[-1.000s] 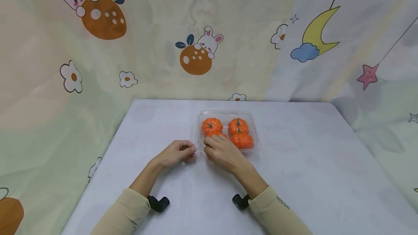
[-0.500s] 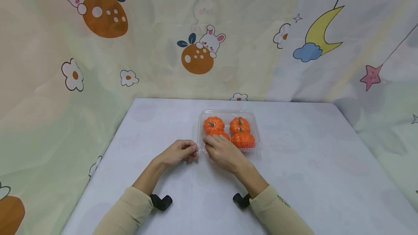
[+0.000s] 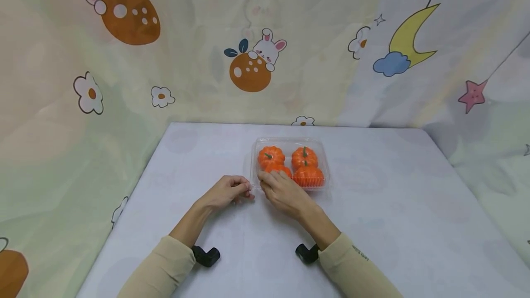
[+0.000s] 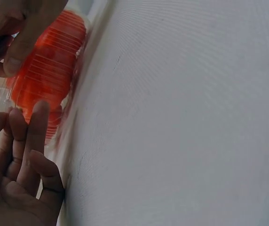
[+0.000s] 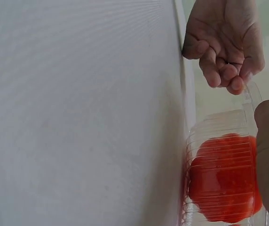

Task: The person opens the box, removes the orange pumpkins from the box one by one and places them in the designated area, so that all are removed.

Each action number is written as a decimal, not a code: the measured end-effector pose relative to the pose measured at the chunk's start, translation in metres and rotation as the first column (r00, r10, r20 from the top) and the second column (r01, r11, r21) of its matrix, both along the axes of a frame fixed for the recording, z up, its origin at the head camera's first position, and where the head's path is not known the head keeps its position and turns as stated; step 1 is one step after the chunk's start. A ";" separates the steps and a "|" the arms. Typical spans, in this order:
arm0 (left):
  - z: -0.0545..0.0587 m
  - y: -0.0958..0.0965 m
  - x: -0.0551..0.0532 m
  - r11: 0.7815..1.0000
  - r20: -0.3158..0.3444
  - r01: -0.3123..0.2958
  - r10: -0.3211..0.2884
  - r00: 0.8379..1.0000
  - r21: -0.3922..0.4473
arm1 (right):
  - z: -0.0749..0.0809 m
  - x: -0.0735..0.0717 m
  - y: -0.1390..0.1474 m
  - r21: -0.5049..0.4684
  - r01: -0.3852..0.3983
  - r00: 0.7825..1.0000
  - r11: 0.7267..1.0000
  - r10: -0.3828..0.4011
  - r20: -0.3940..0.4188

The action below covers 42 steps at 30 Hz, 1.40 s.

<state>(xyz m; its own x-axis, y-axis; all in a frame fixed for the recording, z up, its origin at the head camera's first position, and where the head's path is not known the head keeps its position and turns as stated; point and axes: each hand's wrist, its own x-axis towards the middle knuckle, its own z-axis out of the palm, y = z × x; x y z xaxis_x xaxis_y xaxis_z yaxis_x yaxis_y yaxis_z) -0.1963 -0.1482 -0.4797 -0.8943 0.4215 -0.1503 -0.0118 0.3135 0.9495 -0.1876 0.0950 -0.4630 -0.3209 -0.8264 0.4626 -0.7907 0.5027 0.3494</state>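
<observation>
A clear plastic box [image 3: 327, 169] with ribbed sides stands near the middle of the table. Several small orange pumpkins [image 3: 308, 176] with green stems sit inside it. At the box's near left corner, my left hand [image 3: 225, 192] pinches the rim between thumb and index finger, its other fingers spread loosely, as the left wrist view shows. My right hand [image 3: 285, 194] is bent over the near rim, thumb and index finger drawn together on the edge. It partly covers the near left pumpkin [image 3: 278, 168]. Whether a lid lies over the pumpkins I cannot tell.
The white table [image 3: 393, 206] reaches out on both sides of the box. A fabric backdrop [image 3: 198, 59] printed with rabbits, flowers and a moon hangs behind and beside it. A black wrist camera [image 3: 205, 256] sticks out at the left cuff, another [image 3: 307, 254] at the right.
Both hands stay at the box's near edge, nearly still. A lower finger of the left hand has stretched out to the right. The whole head view has shifted slightly.
</observation>
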 end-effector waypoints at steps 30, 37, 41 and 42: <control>0.003 0.006 -0.002 0.996 0.048 -0.073 0.070 0.996 0.054 | -0.004 -0.005 -0.007 -0.104 0.113 0.991 0.988 -0.120 -0.065; 0.004 0.003 -0.005 0.999 0.015 -0.048 0.047 0.999 0.017 | 0.005 -0.009 -0.010 -0.037 0.074 0.990 0.997 -0.078 -0.118; 0.005 0.001 -0.007 0.999 0.010 -0.044 0.044 0.999 0.015 | 0.007 -0.010 -0.013 0.006 0.056 0.991 0.998 -0.055 -0.122; 0.005 0.001 -0.008 0.999 0.013 -0.044 0.044 0.999 0.015 | 0.007 -0.011 -0.013 0.001 0.048 0.992 0.999 -0.048 -0.119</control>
<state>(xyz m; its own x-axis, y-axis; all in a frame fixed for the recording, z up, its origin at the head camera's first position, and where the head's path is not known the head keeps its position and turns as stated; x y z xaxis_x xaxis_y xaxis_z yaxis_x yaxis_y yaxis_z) -0.2042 -0.1471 -0.4744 -0.9100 0.3843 -0.1555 -0.0371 0.2980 0.9538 -0.1984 0.0818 -0.4559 -0.3030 -0.8134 0.4966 -0.7185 0.5373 0.4417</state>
